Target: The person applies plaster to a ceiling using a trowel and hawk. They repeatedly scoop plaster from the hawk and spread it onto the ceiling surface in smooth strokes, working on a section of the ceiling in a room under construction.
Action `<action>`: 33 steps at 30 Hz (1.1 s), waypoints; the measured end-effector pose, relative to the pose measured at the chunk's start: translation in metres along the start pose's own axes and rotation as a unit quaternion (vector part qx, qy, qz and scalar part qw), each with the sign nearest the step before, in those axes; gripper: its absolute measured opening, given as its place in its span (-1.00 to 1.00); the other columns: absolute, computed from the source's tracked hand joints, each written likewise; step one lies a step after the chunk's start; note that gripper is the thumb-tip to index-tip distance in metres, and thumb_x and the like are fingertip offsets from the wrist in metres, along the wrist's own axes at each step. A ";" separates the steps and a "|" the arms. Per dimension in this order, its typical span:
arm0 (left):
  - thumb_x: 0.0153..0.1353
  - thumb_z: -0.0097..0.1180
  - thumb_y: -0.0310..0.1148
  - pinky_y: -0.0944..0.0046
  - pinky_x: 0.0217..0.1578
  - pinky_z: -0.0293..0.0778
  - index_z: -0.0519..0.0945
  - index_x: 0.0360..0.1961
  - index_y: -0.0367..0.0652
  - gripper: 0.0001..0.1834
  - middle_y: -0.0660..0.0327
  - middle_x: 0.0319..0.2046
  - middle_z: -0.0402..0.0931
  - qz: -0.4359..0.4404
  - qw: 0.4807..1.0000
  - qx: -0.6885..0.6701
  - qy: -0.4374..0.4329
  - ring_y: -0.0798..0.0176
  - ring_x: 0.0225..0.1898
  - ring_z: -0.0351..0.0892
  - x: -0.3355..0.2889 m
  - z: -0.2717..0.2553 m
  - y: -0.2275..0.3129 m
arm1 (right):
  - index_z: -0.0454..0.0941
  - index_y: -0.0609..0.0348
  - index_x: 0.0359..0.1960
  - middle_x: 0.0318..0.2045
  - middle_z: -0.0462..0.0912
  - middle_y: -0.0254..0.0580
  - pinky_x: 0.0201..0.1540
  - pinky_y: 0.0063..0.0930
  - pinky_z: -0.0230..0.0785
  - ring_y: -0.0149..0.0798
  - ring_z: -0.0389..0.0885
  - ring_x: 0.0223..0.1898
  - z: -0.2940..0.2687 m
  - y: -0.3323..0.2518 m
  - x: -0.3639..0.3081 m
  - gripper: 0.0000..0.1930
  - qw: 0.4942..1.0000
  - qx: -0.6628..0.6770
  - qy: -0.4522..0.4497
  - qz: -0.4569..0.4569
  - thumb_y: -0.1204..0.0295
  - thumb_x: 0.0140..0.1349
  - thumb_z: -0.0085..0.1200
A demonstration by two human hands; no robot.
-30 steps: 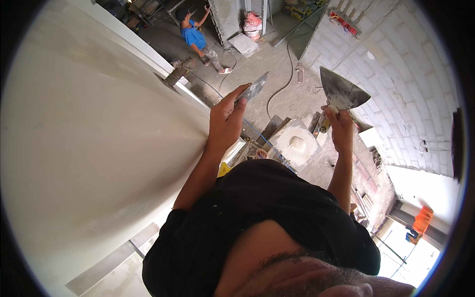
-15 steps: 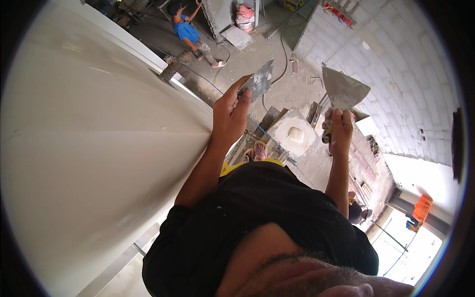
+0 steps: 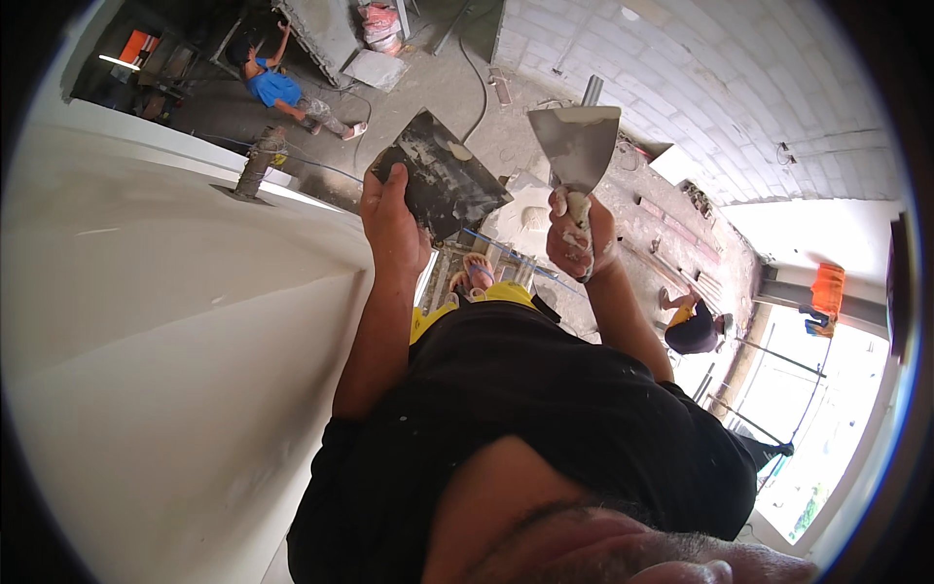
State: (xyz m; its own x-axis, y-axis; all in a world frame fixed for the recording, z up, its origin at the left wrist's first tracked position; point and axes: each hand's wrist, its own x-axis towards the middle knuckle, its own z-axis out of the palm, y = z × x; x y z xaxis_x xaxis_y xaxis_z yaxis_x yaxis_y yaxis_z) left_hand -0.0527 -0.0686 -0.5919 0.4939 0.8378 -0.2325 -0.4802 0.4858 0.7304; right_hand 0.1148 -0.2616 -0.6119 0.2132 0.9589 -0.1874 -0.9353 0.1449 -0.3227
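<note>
while the left hand [image 3: 392, 219] pinches the plate [image 3: 443, 180] at its left edge, the right hand [image 3: 595, 241] wraps the scraper's [image 3: 576, 146] handle [image 3: 578, 209], blade up; both seem light and stiff, though that white-smeared handle may slip, so grip it firmly.

We list two items. One flat rectangular plate [image 3: 443, 180], dark, streaked with pale smears, a cream patch by its upper right edge; we record it set askew, gripped along its left side in the left hand [image 3: 394, 214]. One putty knife [image 3: 576, 167], grey blade flaring toward its broad, pale-coated edge, held blade uppermost, its white-smeared handle in the right hand [image 3: 595, 236], apart from the plate.
</note>
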 end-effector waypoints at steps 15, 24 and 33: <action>0.45 -0.01 -0.39 0.28 -0.19 0.62 0.48 -0.01 -0.19 -0.82 0.19 -0.17 0.61 -0.071 0.996 0.034 -0.035 0.32 -0.23 0.66 0.007 -0.001 -0.025 | 0.54 0.24 -0.38 -0.70 0.48 -0.24 -0.71 -0.48 0.23 -0.37 0.37 -0.81 0.001 0.023 -0.002 -0.44 0.874 -0.438 0.186 0.096 -0.02 0.57 -0.18; 0.37 0.11 -0.22 0.13 0.07 0.56 0.59 0.11 -0.13 -0.64 0.18 -0.04 0.65 -0.132 0.982 0.132 -0.015 0.18 -0.03 0.66 0.031 -0.023 -0.013 | 0.68 0.31 -0.15 -0.50 0.58 -0.34 -0.19 -0.33 0.42 -0.44 0.48 -0.36 -0.066 0.022 0.006 -0.35 0.751 -0.596 0.281 0.036 -0.15 0.52 -0.10; 0.39 0.16 -0.20 0.11 0.19 0.48 0.53 0.21 -0.28 -0.52 0.10 0.15 0.59 -0.046 0.994 0.103 -0.016 0.13 0.13 0.61 0.052 -0.026 0.018 | 0.67 0.36 -0.22 -0.52 0.55 -0.24 -0.31 -0.27 0.34 -0.34 0.47 -0.43 -0.221 0.086 -0.074 -0.30 0.713 -0.390 0.583 0.005 -0.20 0.47 -0.08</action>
State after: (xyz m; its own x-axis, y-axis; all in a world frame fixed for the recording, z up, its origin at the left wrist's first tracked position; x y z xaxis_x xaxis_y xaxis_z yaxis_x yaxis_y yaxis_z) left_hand -0.0551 -0.0096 -0.6075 0.5529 0.7825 -0.2863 -0.2754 0.4959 0.8236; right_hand 0.0812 -0.3744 -0.8307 0.7223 0.0378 -0.6905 -0.5945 -0.4761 -0.6480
